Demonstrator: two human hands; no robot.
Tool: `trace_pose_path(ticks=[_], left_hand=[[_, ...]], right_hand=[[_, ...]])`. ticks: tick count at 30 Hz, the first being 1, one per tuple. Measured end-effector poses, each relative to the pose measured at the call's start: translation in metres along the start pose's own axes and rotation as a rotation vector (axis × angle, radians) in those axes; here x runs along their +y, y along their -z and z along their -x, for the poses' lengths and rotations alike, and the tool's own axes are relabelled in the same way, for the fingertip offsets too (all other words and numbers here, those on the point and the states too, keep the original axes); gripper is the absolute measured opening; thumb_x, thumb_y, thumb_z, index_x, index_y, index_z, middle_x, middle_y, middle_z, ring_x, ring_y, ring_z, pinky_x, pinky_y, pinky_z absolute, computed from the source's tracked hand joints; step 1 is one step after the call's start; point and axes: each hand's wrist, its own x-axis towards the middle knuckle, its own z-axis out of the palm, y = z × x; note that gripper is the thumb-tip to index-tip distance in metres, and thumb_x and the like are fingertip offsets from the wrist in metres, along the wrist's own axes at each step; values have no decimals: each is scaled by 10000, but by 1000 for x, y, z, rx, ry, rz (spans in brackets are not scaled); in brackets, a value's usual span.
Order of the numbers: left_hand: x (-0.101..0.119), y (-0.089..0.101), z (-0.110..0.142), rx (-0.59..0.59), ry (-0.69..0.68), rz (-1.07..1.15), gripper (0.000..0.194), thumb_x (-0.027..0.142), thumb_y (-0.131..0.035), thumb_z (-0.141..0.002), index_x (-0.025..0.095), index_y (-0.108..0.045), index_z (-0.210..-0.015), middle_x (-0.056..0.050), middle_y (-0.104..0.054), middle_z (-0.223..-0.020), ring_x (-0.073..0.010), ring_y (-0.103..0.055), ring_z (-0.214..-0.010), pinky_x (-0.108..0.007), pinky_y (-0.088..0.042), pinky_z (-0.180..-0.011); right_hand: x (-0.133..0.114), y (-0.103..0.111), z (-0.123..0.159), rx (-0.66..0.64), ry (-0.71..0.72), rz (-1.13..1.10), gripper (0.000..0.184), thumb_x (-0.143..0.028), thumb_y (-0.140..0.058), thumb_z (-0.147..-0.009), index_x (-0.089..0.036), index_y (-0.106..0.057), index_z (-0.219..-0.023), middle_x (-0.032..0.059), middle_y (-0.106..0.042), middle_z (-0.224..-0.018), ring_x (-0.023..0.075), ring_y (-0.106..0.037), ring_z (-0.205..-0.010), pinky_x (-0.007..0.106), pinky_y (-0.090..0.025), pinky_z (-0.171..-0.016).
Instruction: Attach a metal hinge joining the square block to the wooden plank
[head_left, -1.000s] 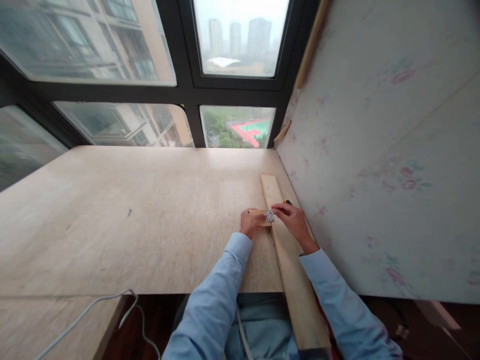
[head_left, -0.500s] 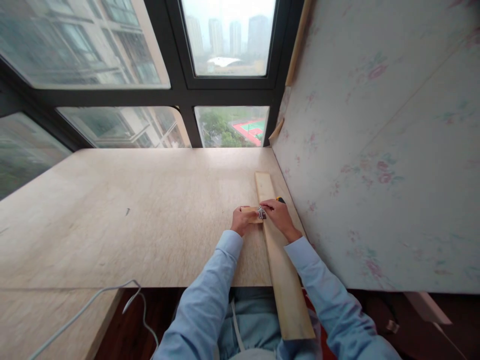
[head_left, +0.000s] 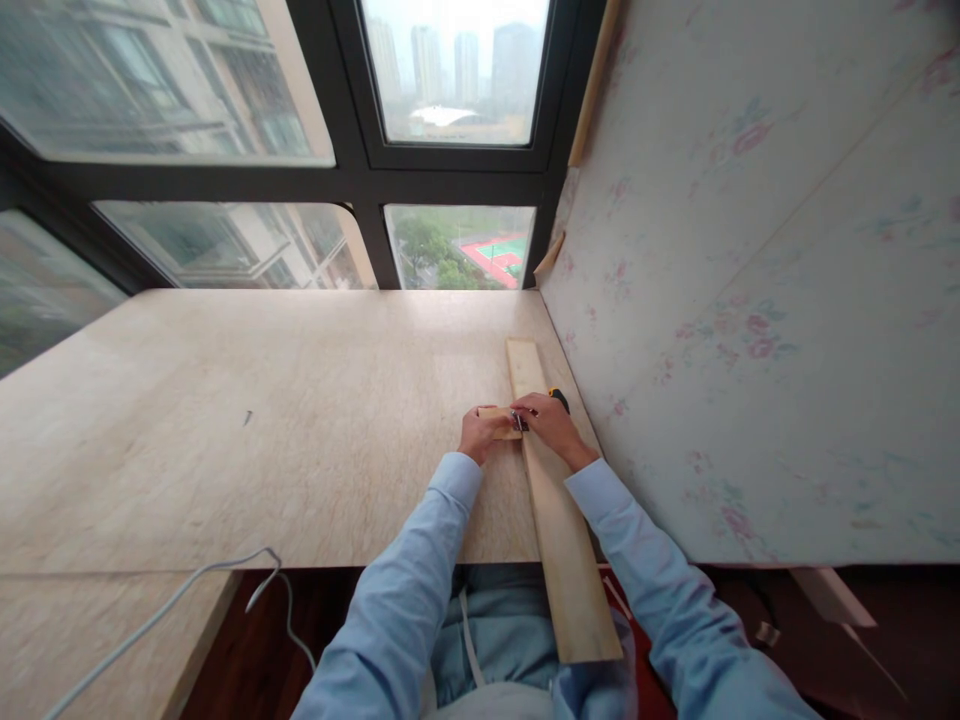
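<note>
A long wooden plank [head_left: 559, 540] lies on the plywood table [head_left: 262, 420] and sticks out over its near edge above my lap. My left hand [head_left: 480, 436] is curled on a small wooden block [head_left: 496, 415] that butts against the plank's left side. My right hand [head_left: 551, 422] rests on the plank, its fingers pinched on a small metal hinge [head_left: 517, 419] where block and plank meet. A tool with a black and yellow handle [head_left: 558, 397] lies just beyond my right hand, mostly hidden.
A panel with a faded flower pattern [head_left: 750, 280] stands close along the plank's right side. Dark-framed windows [head_left: 360, 190] close the table's far edge. A white cable [head_left: 187, 595] hangs over the near left edge. A small dark speck [head_left: 247, 417] lies on the tabletop.
The view has shifted a little, so hands and plank sit slightly left and higher. My right fingers now cover more of the hinge. Both hands stay at the block and plank.
</note>
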Motion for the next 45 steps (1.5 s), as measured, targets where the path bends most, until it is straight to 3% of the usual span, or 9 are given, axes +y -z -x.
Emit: trace_pose_path(ticks=[6,12,23,26,29,33,36,42,45], left_hand=[[0,1,-1,-27,13,12,484,64,-822,-421,170,-598,-837,-1,-647,-703,-158,-620,-646,-256,-485,-587],[-3,1,-3,-52,27,46,452,84,-838,-454,176,-601,-828,-11,-665,-717,-163,-631,-637,-267,-491,-583],[-1,-1,-1,-35,4,49,469,53,-801,-431,155,-587,-836,-5,-646,-692,-161,-615,-604,-277,-489,-561],[-1,-1,-1,-30,9,48,473,59,-797,-431,143,-592,-849,-16,-654,-706,-167,-620,-616,-280,-492,-569],[-3,-1,-2,-26,8,56,481,53,-799,-427,136,-587,-850,-26,-657,-707,-167,-623,-619,-279,-498,-578],[-6,-1,-3,-27,-24,52,481,74,-806,-425,123,-590,-853,-31,-661,-711,-167,-622,-612,-275,-499,-556],[-6,-1,-2,-19,-36,41,469,84,-805,-426,119,-598,-845,-24,-659,-710,-163,-618,-609,-268,-493,-547],[-3,-1,1,-16,-35,48,472,78,-812,-422,122,-596,-840,-22,-658,-701,-162,-617,-605,-275,-497,-562],[-2,-2,3,-13,-26,49,479,74,-817,-423,119,-594,-844,-23,-660,-698,-160,-616,-596,-277,-497,-563]], right_hand=[[-3,2,-3,-44,-2,108,186,-144,-583,-870,-176,-754,-934,96,-748,-970,201,-674,-923,317,-472,-842],[-5,4,-5,-56,-36,208,128,-201,-618,-874,-188,-725,-806,65,-729,-854,186,-640,-810,278,-418,-721],[-11,10,0,25,-115,269,392,-422,-516,-960,-191,-634,-665,60,-674,-739,175,-574,-690,283,-337,-627],[-6,19,8,161,-178,236,371,-418,-481,-965,-188,-644,-724,63,-664,-747,187,-573,-693,290,-372,-641],[7,29,17,259,-263,251,217,-323,-525,-914,-169,-677,-901,97,-686,-910,205,-611,-792,303,-437,-728],[23,36,26,103,-443,325,295,-264,-607,-832,-130,-662,-1089,154,-681,-1116,241,-638,-968,318,-463,-827],[27,38,28,9,-555,306,350,-231,-613,-816,-136,-646,-1151,142,-702,-1128,249,-660,-996,297,-469,-804],[27,36,30,48,-633,280,342,-199,-624,-765,-148,-683,-1098,131,-746,-995,272,-692,-945,307,-490,-758],[24,39,32,183,-596,99,300,-245,-598,-779,-147,-701,-1044,112,-750,-951,243,-698,-872,316,-515,-743]])
